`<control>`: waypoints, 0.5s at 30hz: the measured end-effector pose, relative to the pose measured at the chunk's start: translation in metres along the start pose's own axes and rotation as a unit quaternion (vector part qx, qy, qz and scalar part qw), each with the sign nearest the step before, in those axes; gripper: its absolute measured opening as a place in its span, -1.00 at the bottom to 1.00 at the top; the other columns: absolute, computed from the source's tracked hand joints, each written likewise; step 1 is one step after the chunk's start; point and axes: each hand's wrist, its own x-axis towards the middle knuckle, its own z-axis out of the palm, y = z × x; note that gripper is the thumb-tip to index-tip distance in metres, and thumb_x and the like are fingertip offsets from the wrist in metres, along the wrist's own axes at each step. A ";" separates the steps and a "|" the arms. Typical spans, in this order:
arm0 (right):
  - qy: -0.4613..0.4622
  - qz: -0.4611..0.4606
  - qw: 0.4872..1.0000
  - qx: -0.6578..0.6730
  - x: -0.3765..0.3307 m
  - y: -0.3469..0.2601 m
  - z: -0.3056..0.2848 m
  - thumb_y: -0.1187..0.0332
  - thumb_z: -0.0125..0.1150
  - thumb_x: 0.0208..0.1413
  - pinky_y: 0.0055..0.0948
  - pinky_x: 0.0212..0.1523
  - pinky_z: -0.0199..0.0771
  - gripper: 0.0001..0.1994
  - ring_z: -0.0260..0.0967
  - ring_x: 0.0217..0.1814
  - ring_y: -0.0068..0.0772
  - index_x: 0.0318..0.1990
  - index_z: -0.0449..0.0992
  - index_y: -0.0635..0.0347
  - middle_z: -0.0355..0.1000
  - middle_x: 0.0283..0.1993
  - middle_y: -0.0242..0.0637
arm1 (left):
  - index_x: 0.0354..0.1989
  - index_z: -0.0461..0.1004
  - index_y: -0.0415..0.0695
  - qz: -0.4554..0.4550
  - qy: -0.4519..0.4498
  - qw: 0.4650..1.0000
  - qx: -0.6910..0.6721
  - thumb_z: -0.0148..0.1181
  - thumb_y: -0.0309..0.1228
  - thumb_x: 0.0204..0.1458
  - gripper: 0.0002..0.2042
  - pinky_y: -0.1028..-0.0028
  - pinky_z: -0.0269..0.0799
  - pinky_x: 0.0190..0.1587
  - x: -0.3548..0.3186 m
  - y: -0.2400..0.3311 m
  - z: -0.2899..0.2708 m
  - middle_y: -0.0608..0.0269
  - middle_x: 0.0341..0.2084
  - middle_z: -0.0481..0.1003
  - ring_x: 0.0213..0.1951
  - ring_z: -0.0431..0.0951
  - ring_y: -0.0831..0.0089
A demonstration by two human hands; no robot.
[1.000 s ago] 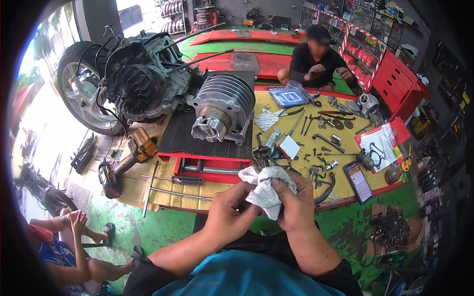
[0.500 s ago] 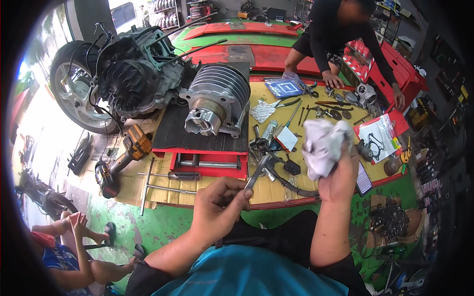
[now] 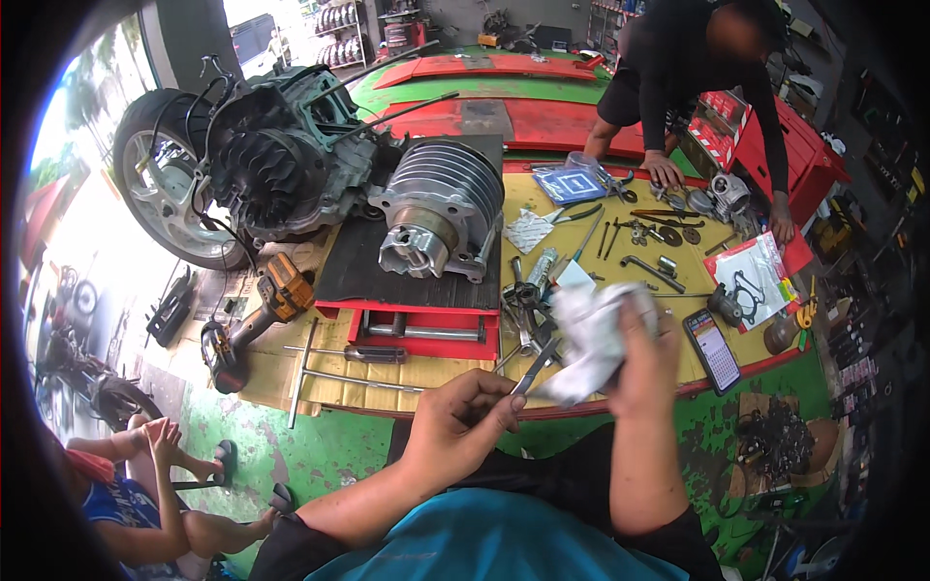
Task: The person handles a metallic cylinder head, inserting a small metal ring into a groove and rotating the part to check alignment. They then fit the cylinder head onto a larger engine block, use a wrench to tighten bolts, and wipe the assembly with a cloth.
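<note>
My left hand (image 3: 460, 423) pinches a flat, narrow metal strip (image 3: 537, 364) between thumb and fingers, its free end pointing up and away. Close by on the right, my right hand (image 3: 647, 363) is closed around a crumpled white rag (image 3: 589, 337), blurred by motion. The rag is near the strip's tip; whether they touch I cannot tell. Beyond my left hand, a finned engine cylinder (image 3: 463, 194) lies on a black-topped red stand, with a piston (image 3: 412, 252) protruding from its near end.
An engine (image 3: 281, 160) with a wheel stands at the left. A cordless impact wrench (image 3: 281, 290) and a T-handle wrench (image 3: 308, 373) lie near it. Loose engine parts, tools and a phone (image 3: 711, 351) cover the yellow table. A co-worker (image 3: 683, 87) leans over its far right; another person sits lower left.
My right hand has brought the rag down and left, toward the strip. My left hand sits slightly farther right and lower, still pinching the strip. The whole view has shifted a little.
</note>
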 end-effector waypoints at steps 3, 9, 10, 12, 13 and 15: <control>0.045 -0.067 0.997 -0.017 0.037 -0.003 -0.037 0.31 0.28 0.31 -0.45 -0.05 0.54 -0.74 0.53 -0.07 -0.49 -0.03 0.57 0.35 0.57 -0.09 -0.27 | -0.07 0.47 -0.33 -0.023 0.021 0.997 -0.076 0.20 -0.53 0.28 -0.86 0.55 0.56 -0.27 -0.004 -0.003 -0.009 0.19 -0.35 0.64 -0.32 0.62 0.60; 0.060 -0.181 0.768 -0.612 0.056 0.024 -0.081 0.31 0.40 0.13 -0.09 0.27 0.35 -0.37 0.35 0.27 0.05 0.33 0.32 0.28 0.39 0.22 0.10 | -0.15 0.40 -0.30 0.138 0.063 0.987 -0.044 0.18 -0.50 0.29 -0.88 0.42 0.65 -0.25 0.010 -0.005 -0.014 0.05 -0.30 0.62 -0.28 0.69 0.37; 0.067 -0.193 0.706 -0.678 0.047 0.028 -0.078 0.32 0.43 0.08 -0.04 0.30 0.30 -0.32 0.29 0.31 0.12 0.35 0.29 0.25 0.36 0.25 0.12 | -0.15 0.42 -0.30 0.118 0.069 0.988 -0.071 0.19 -0.52 0.28 -0.89 0.44 0.63 -0.22 0.010 -0.002 -0.014 0.09 -0.30 0.62 -0.27 0.67 0.43; 0.030 -0.288 0.728 -0.622 0.024 0.010 -0.042 0.32 0.49 -0.04 0.14 0.33 0.20 -0.23 0.18 0.36 0.25 0.36 0.29 0.21 0.32 0.29 0.07 | -0.14 0.45 -0.29 0.079 0.082 0.985 -0.127 0.23 -0.58 0.25 -0.90 0.47 0.59 -0.16 0.012 0.007 -0.012 0.17 -0.29 0.61 -0.25 0.64 0.54; -0.031 -0.316 0.772 -0.551 0.011 0.003 -0.025 0.34 0.48 -0.03 0.13 0.27 0.24 -0.27 0.24 0.29 0.19 0.35 0.33 0.14 0.34 0.25 0.00 | -0.16 0.46 -0.29 0.073 0.086 0.986 -0.126 0.25 -0.58 0.23 -0.90 0.48 0.59 -0.15 0.014 0.008 -0.012 0.18 -0.30 0.62 -0.25 0.64 0.54; -0.165 -0.405 0.766 -0.470 -0.004 -0.001 -0.007 0.34 0.43 0.01 0.05 0.16 0.31 -0.37 0.35 0.15 0.00 0.30 0.41 0.00 0.39 0.16 -0.16 | -0.19 0.48 -0.29 0.060 0.088 0.987 -0.124 0.30 -0.59 0.20 -0.89 0.49 0.60 -0.14 0.018 0.008 -0.012 0.21 -0.32 0.62 -0.26 0.64 0.55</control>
